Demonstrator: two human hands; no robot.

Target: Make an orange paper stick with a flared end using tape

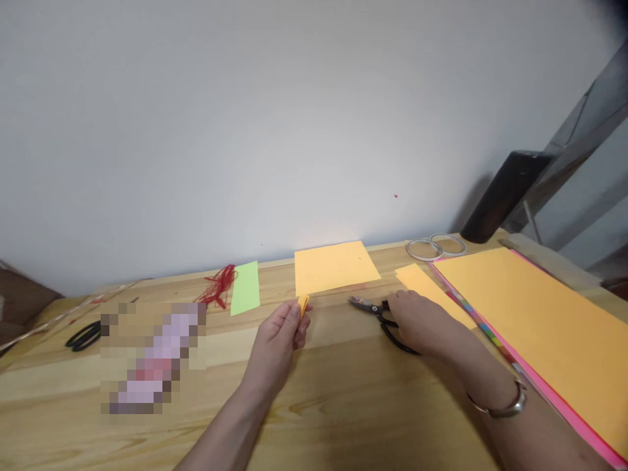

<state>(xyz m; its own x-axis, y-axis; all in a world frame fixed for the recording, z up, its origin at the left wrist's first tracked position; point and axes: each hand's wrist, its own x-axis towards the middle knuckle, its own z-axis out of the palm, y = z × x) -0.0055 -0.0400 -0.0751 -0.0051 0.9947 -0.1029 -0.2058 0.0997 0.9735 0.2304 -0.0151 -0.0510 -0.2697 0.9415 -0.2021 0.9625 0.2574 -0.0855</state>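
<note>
As hands (281, 330) (413, 320) touch folded paper (303, 303) and scissors (375, 309), pixelated item (157, 356) unreadable.

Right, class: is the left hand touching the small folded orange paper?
Touching: the head view shows the left hand pinching the folded orange paper between thumb and fingers.

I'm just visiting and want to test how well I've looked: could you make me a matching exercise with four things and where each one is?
Things
1. Folded orange paper
2. Red strings
3. Scissors with blades showing
4. Black cylinder

Places
A. At the right hand
B. Beyond the large orange sheet
C. Pinched in the left hand
D. Just left of the green sheet

Pairs: 1-C, 2-D, 3-A, 4-B
</note>
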